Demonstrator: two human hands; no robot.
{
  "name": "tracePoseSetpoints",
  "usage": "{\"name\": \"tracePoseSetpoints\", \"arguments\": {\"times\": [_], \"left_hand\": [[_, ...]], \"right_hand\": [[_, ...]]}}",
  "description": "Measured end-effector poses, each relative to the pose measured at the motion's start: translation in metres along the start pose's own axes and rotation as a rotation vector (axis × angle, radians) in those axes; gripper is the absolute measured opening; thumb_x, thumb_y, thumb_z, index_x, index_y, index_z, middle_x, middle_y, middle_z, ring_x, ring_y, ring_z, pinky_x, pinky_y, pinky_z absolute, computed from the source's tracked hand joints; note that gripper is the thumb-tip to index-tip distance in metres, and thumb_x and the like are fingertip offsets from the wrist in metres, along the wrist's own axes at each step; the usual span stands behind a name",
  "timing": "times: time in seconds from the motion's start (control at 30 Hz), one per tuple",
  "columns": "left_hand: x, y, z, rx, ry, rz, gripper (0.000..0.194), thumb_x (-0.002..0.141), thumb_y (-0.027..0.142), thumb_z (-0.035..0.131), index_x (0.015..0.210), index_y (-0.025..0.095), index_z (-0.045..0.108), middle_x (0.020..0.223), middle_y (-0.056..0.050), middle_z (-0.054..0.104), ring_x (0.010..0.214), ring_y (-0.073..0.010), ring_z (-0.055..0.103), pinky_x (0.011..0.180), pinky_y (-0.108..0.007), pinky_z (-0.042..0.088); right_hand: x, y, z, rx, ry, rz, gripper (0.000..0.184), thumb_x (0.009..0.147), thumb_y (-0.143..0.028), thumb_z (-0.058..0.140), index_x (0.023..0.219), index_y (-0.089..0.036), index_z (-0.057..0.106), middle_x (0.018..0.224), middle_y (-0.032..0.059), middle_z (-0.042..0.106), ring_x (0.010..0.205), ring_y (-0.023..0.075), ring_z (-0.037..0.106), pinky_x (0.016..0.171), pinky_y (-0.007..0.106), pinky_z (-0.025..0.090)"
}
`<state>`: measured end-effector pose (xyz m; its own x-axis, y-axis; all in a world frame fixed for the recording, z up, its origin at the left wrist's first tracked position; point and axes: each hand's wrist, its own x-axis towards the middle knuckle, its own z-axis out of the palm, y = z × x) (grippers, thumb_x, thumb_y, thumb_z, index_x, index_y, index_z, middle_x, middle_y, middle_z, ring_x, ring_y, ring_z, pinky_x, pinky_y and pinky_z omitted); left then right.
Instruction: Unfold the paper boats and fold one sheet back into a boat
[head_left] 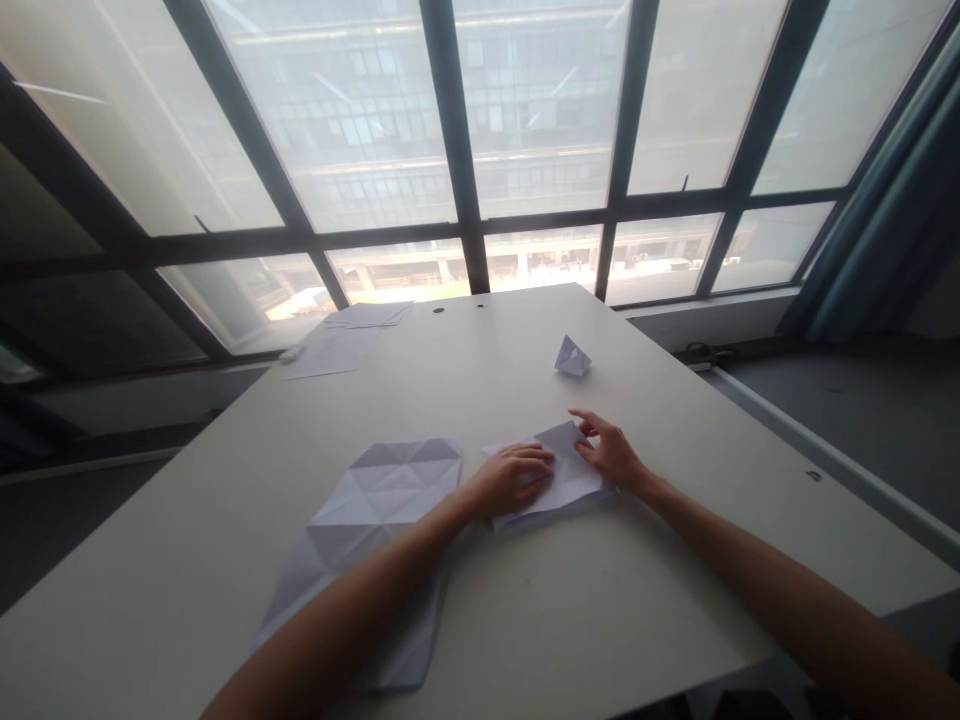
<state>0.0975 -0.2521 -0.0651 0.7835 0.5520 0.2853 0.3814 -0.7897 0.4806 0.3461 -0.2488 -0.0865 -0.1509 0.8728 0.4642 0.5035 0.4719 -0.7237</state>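
A folded sheet of white paper [576, 480] lies on the table in front of me. My left hand [517, 475] rests flat on its left part, fingers stretched toward the right. At the paper's far right corner is my right hand [606, 450], its thumb at the paper's edge and its index finger extended; whether it pinches the edge is hard to make out. Under my left forearm a larger creased sheet [405, 475] is spread out, partly hidden by the arm. Beyond my right hand stands a small folded paper shape [572, 357] with a pointed top.
Several flat white sheets [337, 350] lie at the table's far left corner. The white table [480, 390] reaches to the tall windows [540, 110]. Two dark round spots [439, 310] mark its far end. A blue curtain [877, 190] hangs at the right.
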Motion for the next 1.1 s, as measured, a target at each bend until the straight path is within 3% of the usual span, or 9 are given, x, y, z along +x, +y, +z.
{"name": "tracePoseSetpoints", "arguments": {"times": [0.13,0.3,0.43,0.57,0.63,0.8,1.1], "left_hand": [[-0.001,0.008,-0.001,0.105,0.037,-0.064,0.023,0.081,0.025,0.065,0.104,0.022,0.062,0.119,-0.008,0.059,0.114,-0.0246,0.052,0.103,-0.039,0.042],[-0.002,-0.001,0.004,0.197,0.080,-0.142,0.022,0.083,0.020,0.056,0.105,0.018,0.052,0.109,-0.009,0.055,0.106,-0.0246,0.050,0.097,-0.041,0.045],[-0.003,-0.012,0.010,0.225,0.125,-0.149,0.044,0.084,0.014,0.048,0.128,0.015,0.044,0.129,-0.015,0.050,0.123,-0.0261,0.044,0.107,-0.045,0.038],[-0.004,-0.020,0.012,0.278,-0.020,-0.166,0.053,0.095,0.027,0.039,0.146,0.017,0.032,0.153,-0.013,0.033,0.142,-0.0257,0.027,0.116,-0.046,0.022],[-0.005,-0.022,0.011,0.302,-0.091,-0.183,0.055,0.098,0.036,0.034,0.150,0.019,0.028,0.157,-0.011,0.028,0.145,-0.0252,0.021,0.118,-0.046,0.016],[-0.004,-0.021,0.011,0.361,-0.093,-0.240,0.067,0.098,0.055,0.029,0.151,0.015,0.025,0.158,-0.014,0.021,0.147,-0.0251,0.015,0.118,-0.045,0.011],[-0.003,-0.019,0.012,0.394,-0.104,-0.293,0.082,0.093,0.066,0.027,0.151,0.009,0.023,0.158,-0.018,0.018,0.147,-0.0276,0.014,0.117,-0.048,0.010]], "right_hand": [[-0.003,-0.007,0.001,0.028,-0.188,-0.129,0.032,0.082,-0.015,0.054,0.109,-0.021,0.071,0.098,0.0081,0.066,0.092,0.0225,0.060,0.085,0.038,0.050],[-0.007,-0.015,0.002,-0.062,-0.327,-0.253,0.033,0.086,-0.015,0.054,0.114,-0.024,0.070,0.115,0.0100,0.066,0.112,0.0249,0.057,0.100,0.043,0.044],[-0.011,-0.020,0.004,-0.161,-0.473,-0.281,0.047,0.087,-0.034,0.063,0.133,-0.026,0.058,0.142,0.0095,0.051,0.133,0.0276,0.043,0.112,0.047,0.031],[-0.017,-0.022,0.008,-0.249,-0.575,-0.264,0.069,0.090,-0.050,0.056,0.149,-0.023,0.034,0.155,0.0103,0.030,0.143,0.0274,0.027,0.119,0.049,0.015],[-0.019,-0.021,0.011,-0.276,-0.579,-0.256,0.069,0.092,-0.053,0.050,0.151,-0.023,0.030,0.156,0.0097,0.025,0.144,0.0268,0.023,0.119,0.048,0.011],[-0.022,-0.018,0.016,-0.380,-0.516,-0.142,0.068,0.097,-0.057,0.036,0.152,-0.017,0.028,0.157,0.0128,0.019,0.146,0.0284,0.016,0.118,0.051,0.010],[-0.015,-0.008,0.006,-0.530,-0.485,-0.012,0.065,0.100,-0.052,0.020,0.151,-0.012,0.029,0.157,0.0137,0.020,0.147,0.0285,0.013,0.116,0.059,0.007]]}}
